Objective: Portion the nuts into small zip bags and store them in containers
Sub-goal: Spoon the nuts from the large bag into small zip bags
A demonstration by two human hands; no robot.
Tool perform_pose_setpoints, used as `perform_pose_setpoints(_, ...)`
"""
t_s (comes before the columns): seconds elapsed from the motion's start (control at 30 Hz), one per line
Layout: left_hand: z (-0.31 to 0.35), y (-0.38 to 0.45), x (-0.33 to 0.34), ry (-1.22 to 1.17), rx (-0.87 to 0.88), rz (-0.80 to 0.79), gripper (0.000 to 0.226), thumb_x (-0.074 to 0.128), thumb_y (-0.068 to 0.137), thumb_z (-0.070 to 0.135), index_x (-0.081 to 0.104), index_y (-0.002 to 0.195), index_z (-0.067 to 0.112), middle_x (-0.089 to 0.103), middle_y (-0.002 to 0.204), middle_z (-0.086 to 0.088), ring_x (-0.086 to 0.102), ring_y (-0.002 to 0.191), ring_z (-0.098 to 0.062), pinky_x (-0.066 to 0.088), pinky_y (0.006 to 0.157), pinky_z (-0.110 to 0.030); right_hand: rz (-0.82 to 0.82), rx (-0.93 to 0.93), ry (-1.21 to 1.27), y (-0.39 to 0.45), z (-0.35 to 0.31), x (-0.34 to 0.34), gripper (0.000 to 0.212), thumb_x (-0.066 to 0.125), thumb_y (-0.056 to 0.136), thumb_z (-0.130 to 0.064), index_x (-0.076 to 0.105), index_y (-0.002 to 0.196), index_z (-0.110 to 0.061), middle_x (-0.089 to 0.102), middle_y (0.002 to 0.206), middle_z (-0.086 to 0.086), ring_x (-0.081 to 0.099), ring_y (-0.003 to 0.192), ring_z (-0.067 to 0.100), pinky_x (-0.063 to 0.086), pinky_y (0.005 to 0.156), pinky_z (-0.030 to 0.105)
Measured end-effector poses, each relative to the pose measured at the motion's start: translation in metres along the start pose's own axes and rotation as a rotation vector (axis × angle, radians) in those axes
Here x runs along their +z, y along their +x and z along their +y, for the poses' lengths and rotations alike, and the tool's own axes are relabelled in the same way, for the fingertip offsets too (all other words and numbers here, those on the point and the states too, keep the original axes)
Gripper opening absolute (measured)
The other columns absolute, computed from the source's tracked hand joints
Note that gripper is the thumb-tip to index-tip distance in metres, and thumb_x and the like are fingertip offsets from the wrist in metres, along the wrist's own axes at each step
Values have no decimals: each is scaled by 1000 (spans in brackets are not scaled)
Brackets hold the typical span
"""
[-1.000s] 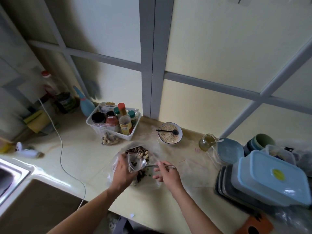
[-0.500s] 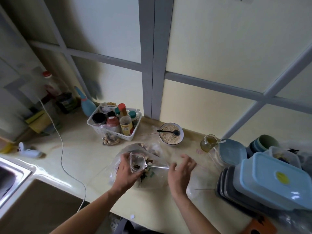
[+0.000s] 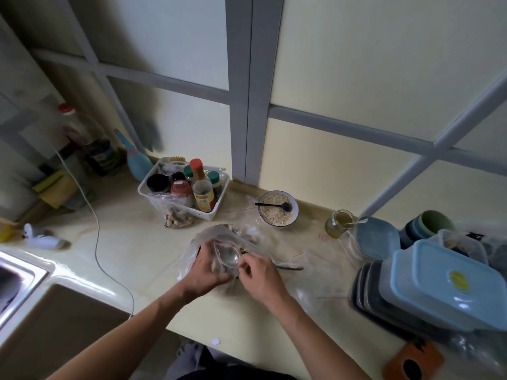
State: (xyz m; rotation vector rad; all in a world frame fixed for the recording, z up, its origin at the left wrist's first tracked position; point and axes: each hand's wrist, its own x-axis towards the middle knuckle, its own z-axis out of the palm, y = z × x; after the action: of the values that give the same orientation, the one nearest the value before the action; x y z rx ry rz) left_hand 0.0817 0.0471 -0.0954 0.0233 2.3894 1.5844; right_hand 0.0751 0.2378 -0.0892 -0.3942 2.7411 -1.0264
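On the counter in front of me lies a large clear plastic bag of mixed nuts (image 3: 241,231). Over it my left hand (image 3: 204,270) grips a small clear zip bag (image 3: 226,256) with nuts inside. My right hand (image 3: 259,275) pinches the bag's right edge. A metal spoon (image 3: 288,267) lies on the counter just right of my right hand, its handle pointing right. A stack of plastic containers with a light blue lid (image 3: 450,281) stands at the right.
A white basket of spice jars (image 3: 183,187) stands at the back, a small bag of nuts (image 3: 178,222) before it. A bowl of oats with a black spoon (image 3: 277,209), a glass jar (image 3: 338,223), empty zip bags (image 3: 323,259), a white cord (image 3: 96,237) and the sink (image 3: 16,272) surround me.
My right hand let go of the spoon, which now lies on the counter, and came back to pinch the small zip bag. My left hand kept its hold on the bag.
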Motion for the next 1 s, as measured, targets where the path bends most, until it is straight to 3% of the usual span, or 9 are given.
perform_pose_setpoints(0.1, 9, -4, -12, -146, -54, 11, 63, 68, 69, 36, 47, 126, 21, 60, 120, 2, 58, 110, -5, 46, 89, -16, 61, -111, -6, 3, -8, -8, 5, 57, 87, -20, 61, 86, -20, 62, 91, -5, 59, 78, 13, 52, 72, 34)
perform_pose_setpoints(0.23, 4, -8, -30, -190, -74, 11, 31, 65, 80, 16, 55, 109, 13, 67, 101, -3, 64, 94, -21, 53, 75, -35, -39, -186, -26, 10, -24, -34, 6, 65, 90, -24, 69, 90, -21, 67, 90, -8, 57, 77, 7, 48, 71, 25)
perform_pose_setpoints(0.3, 4, -10, -39, -235, -72, -32, 31, 70, 84, 8, 53, 110, 9, 68, 100, -9, 65, 90, -22, 56, 75, -38, -141, -153, -48, 15, -32, -54, 7, 70, 89, -30, 73, 90, -23, 69, 86, -10, 62, 76, 6, 53, 73, 25)
perform_pose_setpoints(0.37, 11, -10, -49, -278, -45, -42, 34, 74, 87, 2, 51, 111, 4, 68, 96, -8, 66, 82, -16, 54, 70, -30, -159, -160, -29, 18, -42, -72, 8, 71, 90, -30, 74, 88, -23, 70, 83, -10, 65, 75, 5, 56, 73, 27)
perform_pose_setpoints(0.5, 31, -4, -71, -458, 18, 25, 27, 71, 87, -2, 55, 108, -6, 65, 90, -12, 64, 81, -22, 55, 76, -33, 104, -263, 116, 26, -75, -88, 7, 65, 94, -16, 68, 87, -16, 66, 82, -7, 62, 78, 10, 51, 70, 22)
perform_pose_setpoints(0.6, 47, 1, -90, -528, 51, 61, 21, 70, 89, 7, 63, 100, -9, 68, 88, -13, 63, 82, -21, 52, 77, -28, 187, -259, 153, 41, -97, -82, 6, 65, 95, -17, 62, 90, -17, 63, 85, -8, 62, 80, 9, 50, 72, 24)
perform_pose_setpoints(0.77, 58, 5, -131, -590, 102, 65, 30, 75, 88, 26, 70, 102, -1, 69, 101, -29, 65, 91, -30, 50, 84, -38, 76, -261, 134, 62, -126, -65, 14, 73, 90, -26, 62, 98, -25, 64, 94, -13, 64, 90, 6, 54, 76, 22)
perform_pose_setpoints(0.9, 51, 5, -165, -577, 152, 80, 13, 71, 89, 12, 71, 95, 0, 71, 88, -11, 62, 80, -18, 49, 76, -24, 169, -243, 172, 78, -158, -48, 12, 72, 91, -12, 63, 96, -19, 70, 90, -10, 68, 87, 1, 50, 78, 8)
perform_pose_setpoints(1.0, 43, 6, -194, -637, 169, 118, 18, 75, 86, 21, 73, 92, 4, 68, 86, -12, 59, 81, -21, 50, 78, -26, 261, -242, 282, 86, -186, -35, 24, 74, 91, -17, 60, 110, -20, 75, 95, -11, 71, 90, 0, 56, 81, 15)
